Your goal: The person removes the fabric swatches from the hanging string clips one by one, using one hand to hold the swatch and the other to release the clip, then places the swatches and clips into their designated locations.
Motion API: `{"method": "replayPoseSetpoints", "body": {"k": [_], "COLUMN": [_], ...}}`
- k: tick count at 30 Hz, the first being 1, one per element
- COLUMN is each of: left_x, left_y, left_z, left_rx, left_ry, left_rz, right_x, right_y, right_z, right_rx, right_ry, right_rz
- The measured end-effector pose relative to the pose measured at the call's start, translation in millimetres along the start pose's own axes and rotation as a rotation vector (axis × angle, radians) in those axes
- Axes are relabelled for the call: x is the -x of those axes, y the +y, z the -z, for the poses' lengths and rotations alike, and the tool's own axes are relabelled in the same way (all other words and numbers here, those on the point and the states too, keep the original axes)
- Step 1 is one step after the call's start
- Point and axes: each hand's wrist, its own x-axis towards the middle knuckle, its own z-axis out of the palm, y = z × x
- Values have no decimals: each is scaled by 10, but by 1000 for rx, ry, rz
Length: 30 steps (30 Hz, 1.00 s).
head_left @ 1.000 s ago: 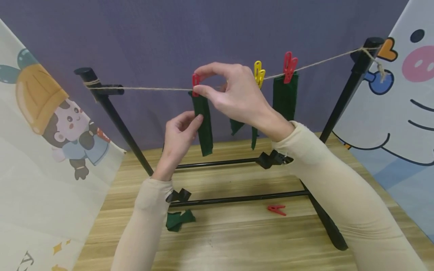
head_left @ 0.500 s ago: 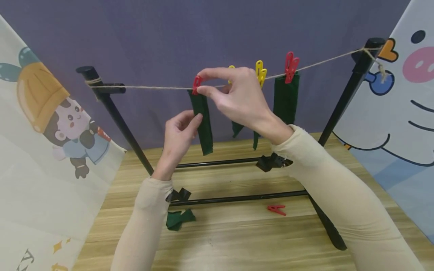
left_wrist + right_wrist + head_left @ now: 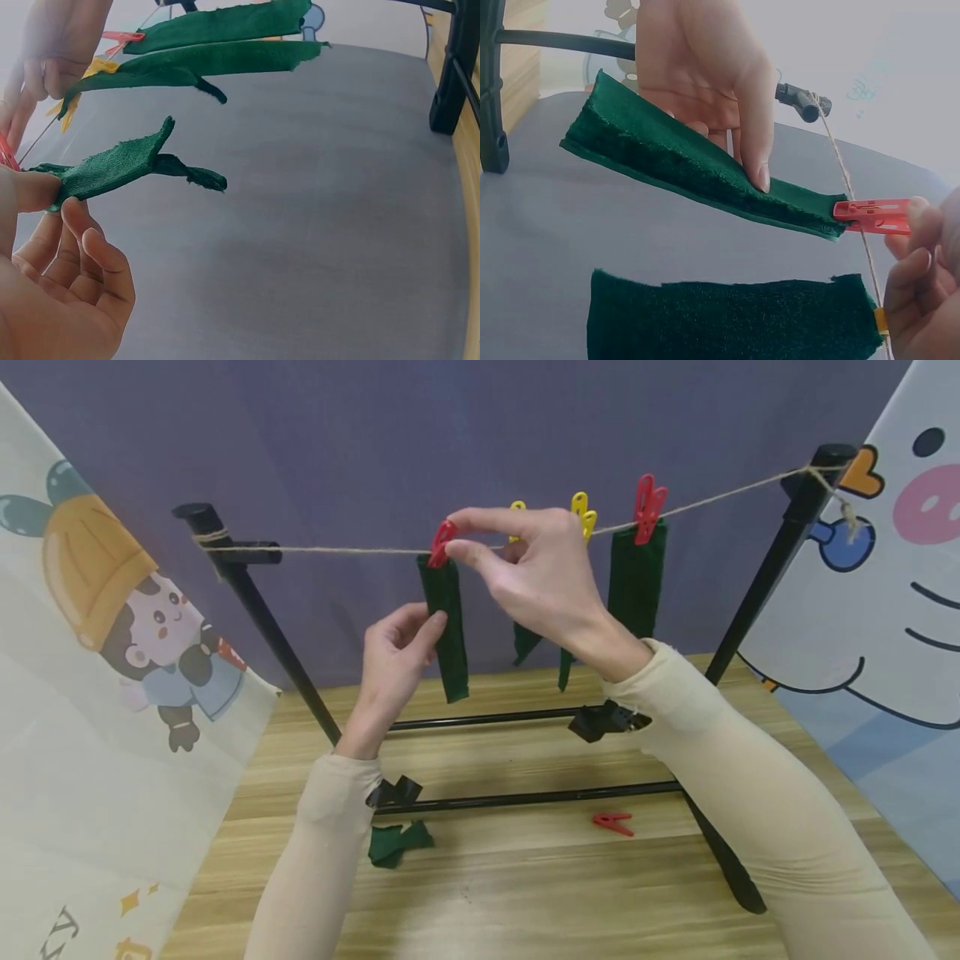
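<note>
Down below, the wood-grained tabletop [image 3: 525,893], and over it the black frame [image 3: 264,622] carrying the string [image 3: 337,551] from post to post. Here's the right hand [image 3: 551,568], up at the line, thumb and forefinger pinching a red peg; lower and over to the left, the left hand [image 3: 397,647] nips the green strip [image 3: 452,660] by its edge, thumb in front. And this is what matters: the strip hangs from the line, long axis nearly upright and crossing the string, to the right of the left hand and left of the right. Right hand nearer its top, left hand nearer its middle! Smallest of all, the red peg [image 3: 442,545], leaning a little, tips over the strip's top end at the string; can't tell how firmly it bites.
</note>
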Motion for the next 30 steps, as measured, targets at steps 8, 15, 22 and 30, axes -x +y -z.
{"method": "replayPoseSetpoints", "body": {"k": [8,15,22,30], "left_x": [12,27,41,69], "left_y": [-6,-14,-37,-52], "left_z": [5,12,54,93], "left_rx": [1,-1,-14,-20], "left_ry": [0,5,17,15], "left_rz": [21,27,43,54], "right_x": [14,0,-24,-36], "right_y": [-21,70,268,308], "right_z": [12,9,-31,-29], "right_rx": [23,33,28,72], "right_ry": [46,79,135,223], "right_rz": [33,49,155,255]}}
